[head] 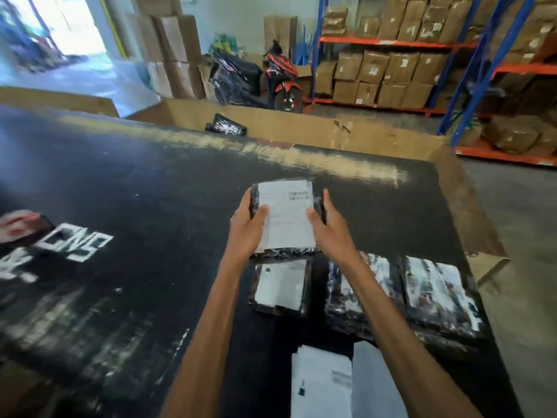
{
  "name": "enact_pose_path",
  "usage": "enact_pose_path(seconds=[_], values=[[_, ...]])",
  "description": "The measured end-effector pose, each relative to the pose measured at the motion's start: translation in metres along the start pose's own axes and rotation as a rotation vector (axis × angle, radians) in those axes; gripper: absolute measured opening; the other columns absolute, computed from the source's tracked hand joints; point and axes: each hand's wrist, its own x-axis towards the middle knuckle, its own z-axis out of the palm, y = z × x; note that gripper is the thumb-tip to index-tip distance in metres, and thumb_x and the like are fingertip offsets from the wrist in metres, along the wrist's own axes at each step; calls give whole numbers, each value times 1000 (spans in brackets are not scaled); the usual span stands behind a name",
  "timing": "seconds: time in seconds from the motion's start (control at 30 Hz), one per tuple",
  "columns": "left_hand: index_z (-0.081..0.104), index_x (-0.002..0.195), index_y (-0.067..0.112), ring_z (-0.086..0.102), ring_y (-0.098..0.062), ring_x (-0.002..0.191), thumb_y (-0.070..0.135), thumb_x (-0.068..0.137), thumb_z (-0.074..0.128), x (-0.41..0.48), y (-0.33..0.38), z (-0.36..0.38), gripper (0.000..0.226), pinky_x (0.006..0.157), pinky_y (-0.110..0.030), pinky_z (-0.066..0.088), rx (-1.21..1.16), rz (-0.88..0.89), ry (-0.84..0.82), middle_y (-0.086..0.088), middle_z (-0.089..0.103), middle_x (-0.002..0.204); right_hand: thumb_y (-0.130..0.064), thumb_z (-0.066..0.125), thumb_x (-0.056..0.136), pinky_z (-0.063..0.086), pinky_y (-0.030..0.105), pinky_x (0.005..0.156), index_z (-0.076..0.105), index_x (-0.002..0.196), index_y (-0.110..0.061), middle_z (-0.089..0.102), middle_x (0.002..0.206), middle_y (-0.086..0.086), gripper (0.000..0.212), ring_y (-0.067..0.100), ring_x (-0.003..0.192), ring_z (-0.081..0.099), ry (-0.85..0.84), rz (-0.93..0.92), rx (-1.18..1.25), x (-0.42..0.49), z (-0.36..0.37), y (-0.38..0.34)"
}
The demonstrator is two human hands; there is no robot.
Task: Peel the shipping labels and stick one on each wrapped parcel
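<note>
I hold a black wrapped parcel (pixel 286 251) above the table with both hands. A white shipping label (pixel 287 215) covers its top. My left hand (pixel 247 230) grips its left side, thumb on the label. My right hand (pixel 328 227) grips the right side, thumb also on the label. Below it lies a second labelled parcel (pixel 280 286). Two shiny black parcels (pixel 361 294) (pixel 440 294) lie to the right, with no label visible on them. A stack of label sheets (pixel 322 384) sits at the near edge.
The black table (pixel 150 206) has worn, scuffed paint and white lettering at the left. A large cardboard bin (pixel 301 128) beyond the far edge holds a black parcel (pixel 226 125). A scooter, stacked boxes and blue-orange shelving stand behind.
</note>
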Motion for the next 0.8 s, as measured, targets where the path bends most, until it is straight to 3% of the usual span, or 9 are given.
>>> enact_pose_path(seconds=[0.1, 0.23, 0.4, 0.53, 0.63, 0.7, 0.8], values=[[45, 154, 28, 67, -13, 114, 25, 106, 52, 13, -45, -64, 49, 98, -37, 57, 77, -99, 47, 5, 66, 135, -43, 46, 106, 39, 43, 116, 5, 164, -26, 35, 165, 3, 73, 26, 145, 44, -36, 51, 54, 10, 82, 2], [46, 155, 25, 63, -13, 121, 32, 104, 55, 27, -105, -125, 52, 106, -38, 52, 169, -179, 55, 4, 64, 140, -35, 45, 108, 22, 36, 124, 6, 164, -19, 22, 170, 3, 70, 23, 155, 24, -64, 123, 76, 16, 168, 17], [51, 152, 23, 62, -9, 108, 25, 107, 53, 40, -164, -152, 45, 95, -30, 53, 178, -212, -23, 1, 68, 134, -31, 46, 107, 21, 35, 125, 11, 164, -16, 25, 169, 6, 69, 24, 155, 26, -9, 249, 35, 20, 234, 49], [52, 149, 26, 60, -8, 99, 24, 106, 54, 40, -203, -145, 43, 97, -42, 54, 204, -254, -93, 7, 69, 115, -25, 40, 108, 15, 37, 128, 4, 164, -13, 12, 173, 5, 68, 21, 158, 15, -1, 333, -5, 18, 251, 69], [49, 152, 25, 61, -9, 96, 26, 105, 56, 39, -215, -140, 48, 97, -45, 55, 193, -280, -73, 2, 71, 114, -23, 35, 110, 12, 36, 129, -2, 162, -7, 3, 173, 7, 66, 22, 159, 8, -35, 360, -102, 22, 256, 75], [45, 156, 22, 61, -9, 102, 25, 105, 56, 38, -214, -137, 52, 99, -39, 54, 235, -279, -71, -1, 71, 124, -18, 35, 109, 14, 37, 128, 0, 162, -5, 6, 173, 9, 65, 24, 159, 10, -32, 372, -136, 24, 254, 74], [42, 157, 15, 55, -8, 129, 18, 105, 57, 34, -202, -133, 55, 113, -29, 44, 277, -218, 3, 5, 57, 144, -9, 41, 106, 12, 33, 127, 14, 162, -5, 11, 172, 10, 62, 24, 159, 12, -74, 301, -182, 19, 239, 63]])
